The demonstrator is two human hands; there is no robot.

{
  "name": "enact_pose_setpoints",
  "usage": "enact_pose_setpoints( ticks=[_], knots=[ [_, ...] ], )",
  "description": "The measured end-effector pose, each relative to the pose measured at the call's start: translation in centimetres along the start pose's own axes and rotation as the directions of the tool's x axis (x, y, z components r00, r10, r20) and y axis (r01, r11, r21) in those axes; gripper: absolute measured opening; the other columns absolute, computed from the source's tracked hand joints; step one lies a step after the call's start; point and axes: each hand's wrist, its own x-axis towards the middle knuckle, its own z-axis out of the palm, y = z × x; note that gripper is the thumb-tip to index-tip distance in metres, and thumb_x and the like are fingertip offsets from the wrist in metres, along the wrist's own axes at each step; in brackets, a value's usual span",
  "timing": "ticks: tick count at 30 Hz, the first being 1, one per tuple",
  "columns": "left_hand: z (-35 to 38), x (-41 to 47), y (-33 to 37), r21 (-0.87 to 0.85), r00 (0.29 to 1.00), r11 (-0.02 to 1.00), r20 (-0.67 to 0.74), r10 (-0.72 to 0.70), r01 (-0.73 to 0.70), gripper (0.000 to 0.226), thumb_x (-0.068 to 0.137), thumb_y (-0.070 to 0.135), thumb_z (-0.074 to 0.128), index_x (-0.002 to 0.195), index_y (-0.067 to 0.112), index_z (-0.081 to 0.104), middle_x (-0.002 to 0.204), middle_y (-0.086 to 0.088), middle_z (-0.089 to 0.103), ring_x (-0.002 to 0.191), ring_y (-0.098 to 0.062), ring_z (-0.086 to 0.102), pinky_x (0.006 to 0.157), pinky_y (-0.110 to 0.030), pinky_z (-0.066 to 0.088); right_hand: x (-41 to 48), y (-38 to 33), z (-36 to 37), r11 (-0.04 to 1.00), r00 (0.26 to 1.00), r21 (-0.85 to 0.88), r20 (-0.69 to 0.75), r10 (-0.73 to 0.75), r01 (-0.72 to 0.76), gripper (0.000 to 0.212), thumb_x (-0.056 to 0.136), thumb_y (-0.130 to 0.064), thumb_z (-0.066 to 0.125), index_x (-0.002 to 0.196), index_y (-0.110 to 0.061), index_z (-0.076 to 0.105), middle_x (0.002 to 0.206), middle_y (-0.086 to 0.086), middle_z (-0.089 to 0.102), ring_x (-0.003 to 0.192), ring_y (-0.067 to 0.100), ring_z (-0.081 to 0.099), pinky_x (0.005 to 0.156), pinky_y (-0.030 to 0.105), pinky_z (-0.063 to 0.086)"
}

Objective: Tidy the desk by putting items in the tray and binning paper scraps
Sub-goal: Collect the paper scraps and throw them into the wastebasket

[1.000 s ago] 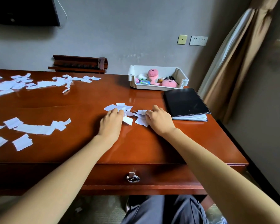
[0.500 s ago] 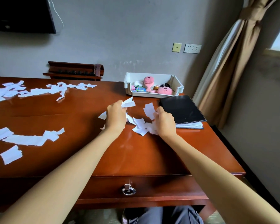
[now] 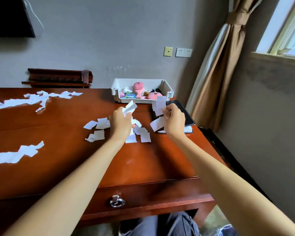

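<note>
— What is the left hand (image 3: 120, 123) doing?
— Its fingers are curled round a bunch of white scraps (image 3: 130, 107). It holds them up above the desk (image 3: 143, 164).
— And the right hand (image 3: 174, 120)?
— It pinches more paper pieces (image 3: 158, 103). Some stick up and some hang down from its fingers. It is up off the desk too, in front of the black notebook (image 3: 186, 115).
— Where is the rest of the paper?
— Some loose bits (image 3: 99, 124) lie on the desk, beside and under the left hand. A long torn strip (image 3: 15, 155) lies near the left side. A big scatter (image 3: 32, 99) lies far back on the left.
— Where is the tray (image 3: 169, 92)?
— It is white and sits at the back of the desk, near the wall, just behind the notebook. Two pink plush toys (image 3: 138, 86) and some small things are inside it.
— Anything else?
— A metal ring handle (image 3: 117, 201) is on the drawer at the front.
</note>
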Motion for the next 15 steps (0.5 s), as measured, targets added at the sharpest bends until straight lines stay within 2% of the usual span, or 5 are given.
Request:
enact_pose_setpoints(
  ticks=[4, 7, 12, 13, 15],
  knots=[
    [2.0, -1.2, 2.9, -0.156, 0.998, 0.988, 0.060, -0.007, 0.016, 0.021, 0.091, 0.010, 0.050, 0.108, 0.000, 0.059, 0.102, -0.017, 0.062, 0.091, -0.034, 0.061, 0.074, -0.038, 0.051, 0.8, 1.0, -3.2, 0.999, 0.997, 0.033, -0.073, -0.006, 0.008, 0.021, 0.095, -0.016, 0.048, 0.101, 0.001, 0.059, 0.099, 0.021, 0.068, 0.077, 0.033, 0.053, 0.066, 0.031, 0.033],
    [4.0, -3.0, 5.3, -0.244, 0.994, 0.970, 0.110, 0.023, 0.004, 0.022, 0.089, 0.009, 0.052, 0.102, -0.006, 0.061, 0.090, -0.015, 0.060, 0.083, -0.030, 0.058, 0.069, -0.035, 0.044, 0.5, 2.6, -6.0, 0.999, 0.988, 0.044, -0.152, -0.014, 0.020, 0.020, 0.095, -0.016, 0.048, 0.097, 0.001, 0.059, 0.095, 0.021, 0.069, 0.077, 0.035, 0.052, 0.069, 0.035, 0.039],
    [9.2, -7.8, 8.9, -0.394, 0.969, 0.919, 0.238, 0.067, 0.033, 0.024, 0.082, 0.013, 0.055, 0.100, -0.001, 0.062, 0.097, -0.017, 0.067, 0.090, -0.036, 0.065, 0.079, -0.046, 0.056, -1.2, 7.6, -11.6, 0.999, 0.953, 0.041, -0.303, 0.025, -0.013, 0.021, 0.096, -0.017, 0.047, 0.088, 0.001, 0.054, 0.077, 0.016, 0.064, 0.069, 0.034, 0.051, 0.062, 0.037, 0.038],
    [10.4, -9.0, 9.6, -0.402, 0.957, 0.915, 0.278, 0.082, 0.039, 0.025, 0.081, 0.015, 0.055, 0.099, -0.001, 0.062, 0.096, -0.019, 0.067, 0.090, -0.036, 0.066, 0.078, -0.044, 0.057, -1.6, 9.0, -12.9, 0.999, 0.944, 0.032, -0.325, 0.050, -0.042, 0.021, 0.096, -0.018, 0.047, 0.086, 0.000, 0.053, 0.072, 0.012, 0.059, 0.065, 0.032, 0.047, 0.060, 0.035, 0.036],
    [13.0, -11.3, 10.7, -0.424, 0.925, 0.904, 0.366, 0.107, 0.063, 0.014, 0.085, 0.012, 0.054, 0.089, 0.000, 0.060, 0.084, -0.015, 0.064, 0.074, -0.022, 0.069, 0.063, -0.027, 0.056, -2.5, 11.9, -15.3, 0.995, 0.929, 0.013, -0.356, 0.101, -0.103, 0.020, 0.096, -0.018, 0.045, 0.083, -0.003, 0.050, 0.068, 0.008, 0.054, 0.062, 0.028, 0.042, 0.058, 0.032, 0.032]
  ],
)
